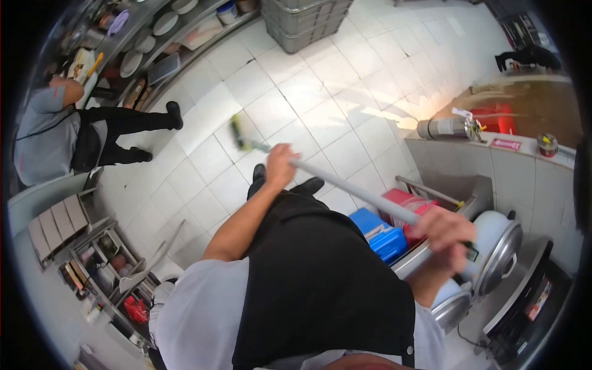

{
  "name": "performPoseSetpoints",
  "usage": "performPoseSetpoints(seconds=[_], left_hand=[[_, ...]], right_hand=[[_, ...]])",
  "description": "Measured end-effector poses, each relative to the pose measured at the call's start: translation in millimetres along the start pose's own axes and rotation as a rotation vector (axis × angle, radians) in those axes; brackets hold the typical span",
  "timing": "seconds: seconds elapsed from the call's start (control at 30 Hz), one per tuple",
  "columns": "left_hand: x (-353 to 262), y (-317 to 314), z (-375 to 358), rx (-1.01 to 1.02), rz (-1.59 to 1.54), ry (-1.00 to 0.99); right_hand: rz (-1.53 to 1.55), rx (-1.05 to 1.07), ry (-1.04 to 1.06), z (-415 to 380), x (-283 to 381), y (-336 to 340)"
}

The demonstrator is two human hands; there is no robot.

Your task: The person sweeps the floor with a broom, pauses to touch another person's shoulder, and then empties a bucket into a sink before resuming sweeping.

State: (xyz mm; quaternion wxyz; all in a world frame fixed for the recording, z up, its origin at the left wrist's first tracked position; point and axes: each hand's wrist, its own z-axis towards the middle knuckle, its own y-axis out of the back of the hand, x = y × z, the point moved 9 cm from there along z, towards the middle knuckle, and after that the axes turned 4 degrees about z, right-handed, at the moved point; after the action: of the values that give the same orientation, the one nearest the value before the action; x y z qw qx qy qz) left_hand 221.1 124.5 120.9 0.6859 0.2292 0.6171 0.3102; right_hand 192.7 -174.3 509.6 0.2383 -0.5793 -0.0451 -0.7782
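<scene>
Left hand (pixel 282 168): closed around the grey pole of our long-handled brush (pixel 353 187), gripping it low, just above the head end.
Right hand (pixel 445 235): curled around the same pole near its upper end, fingers blurred.
Brush head (pixel 237 133): yellow-green and blurred, just beyond our left hand and well apart from our right; we cannot tell whether it touches the floor.
Arms: our left forearm reaches forward past the black apron (pixel 327 277), while our right is bent at our side, so the pole slants across us.
White tiles (pixel 302 98): they run from our black shoes (pixel 306 186) out to stacked grey crates (pixel 305 24) at the far edge.
Left side: a co-worker (pixel 55 132) in grey and black stands beside a shelf (pixel 145 58) of dishes, well apart from the brush head.
Right side: a blue container (pixel 377 234) and a red container (pixel 407 206) sit below the pole; lidded pots (pixel 496 259) stand close by our right hand.
Ledge: a fire extinguisher (pixel 449 128) lies along it, beyond the containers.
</scene>
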Motion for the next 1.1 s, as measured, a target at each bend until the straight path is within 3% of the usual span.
performPoseSetpoints(seconds=[0.07, 0.13, 0.23, 0.3, 0.33, 0.4, 0.43, 0.47, 0.53, 0.6, 0.63, 0.73, 0.77, 0.8, 0.87, 0.9, 0.93, 1.0, 1.03, 1.07, 1.1], left_hand=[[113.6, 11.0, -20.3, 0.145, 0.294, 0.256], [194.1, 45.1, -30.5, 0.186, 0.397, 0.415], [267.7, 35.4, -13.6, 0.128, 0.355, 0.362], [253.6, -4.6, 22.1, -0.057, 0.028, 0.198], [211.6, -13.5, 45.1, -0.067, -0.021, 0.146], [166.5, -74.7, 99.9, 0.010, -0.276, 0.019], [135.9, -80.7, 126.9, 0.082, -0.312, 0.110], [99.5, -66.0, 150.7, 0.167, -0.288, 0.027], [56.4, -17.8, 184.9, 0.116, -0.285, -0.125], [58.9, 31.3, 195.4, 0.152, -0.217, -0.069], [72.3, 64.7, 191.4, 0.046, -0.232, -0.067], [182.0, 152.0, 174.2, -0.118, -0.225, 0.085], [240.4, 168.0, 162.5, -0.156, -0.048, 0.135], [307.8, 185.5, 152.6, -0.244, 0.069, 0.357], [419.6, 223.8, 145.6, -0.028, 0.056, 0.608], [451.6, 235.8, 144.0, -0.080, 0.179, 0.619], [480.2, 230.5, 142.5, -0.165, 0.246, 0.530], [506.1, 178.5, 163.2, -0.299, -0.477, 0.409], [480.9, 145.6, 181.2, -0.292, -0.706, 0.454], [441.4, 120.8, 201.3, -0.265, -0.724, 0.469], [437.3, 51.5, 222.1, -0.260, -0.718, 0.281]], right_hand=[[0.066, -0.050, -0.246, 10.4, -80.6, -25.0], [-0.038, 0.031, -0.382, 30.7, -157.3, -65.7], [-0.054, 0.189, -0.349, 74.7, -181.7, -126.0], [-0.158, 0.199, -0.286, 107.6, -155.5, -136.4], [-0.272, 0.194, -0.214, 125.3, -134.0, -140.6], [-0.368, 0.114, -0.138, 156.2, -103.1, -149.1], [-0.394, 0.111, -0.058, 175.7, -90.2, -157.7], [-0.418, 0.104, 0.025, 193.7, -79.2, -164.1], [-0.397, 0.160, 0.127, 211.7, -52.2, -148.0], [-0.242, 0.156, 0.129, 232.9, -29.2, -144.5], [-0.237, 0.178, 0.135, 251.0, -35.9, -149.3], [-0.064, 0.371, 0.083, 289.5, -92.3, -184.0], [-0.047, 0.409, 0.042, 303.5, -135.6, -207.3], [0.018, 0.180, -0.072, 308.2, -182.5, -226.3], [-0.057, 0.392, -0.280, 329.4, -265.8, -293.9], [-0.115, 0.512, -0.340, 332.8, -293.4, -318.7], [-0.120, 0.512, -0.342, 342.1, -295.5, -332.9], [-0.173, 0.531, -0.354, 367.1, -279.8, -358.4], [-0.292, 0.519, -0.358, 377.5, -262.9, -360.0], [-0.298, 0.509, -0.368, 383.9, -246.8, -360.7], [-0.362, 0.498, -0.332, 392.4, -229.9, -359.6]])
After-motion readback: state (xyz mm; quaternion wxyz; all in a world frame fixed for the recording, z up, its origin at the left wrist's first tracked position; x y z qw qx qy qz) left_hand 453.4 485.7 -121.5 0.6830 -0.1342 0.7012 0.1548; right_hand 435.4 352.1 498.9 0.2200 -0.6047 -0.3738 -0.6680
